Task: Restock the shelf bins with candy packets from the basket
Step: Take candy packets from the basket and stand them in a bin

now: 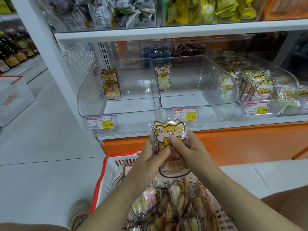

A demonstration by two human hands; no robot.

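Clear-wrapped candy packet [168,130] is held upright over the red basket [103,165], our left hand [150,158] and right hand [190,147] both with fingers clamped on it; two shelf bins [86,97] ahead hold one packet each.

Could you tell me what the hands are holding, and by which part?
The left hand and right hand grip a candy packet at its middle, thumbs on the front.

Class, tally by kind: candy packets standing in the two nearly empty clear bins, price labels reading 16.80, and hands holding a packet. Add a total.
Packets in those bins: 2 (left packet in left bin, middle packet in middle bin)
Price labels: 3 (left label, middle label, right label)
Hands: 2 (left hand, right hand, on the held packet)
Total: 7
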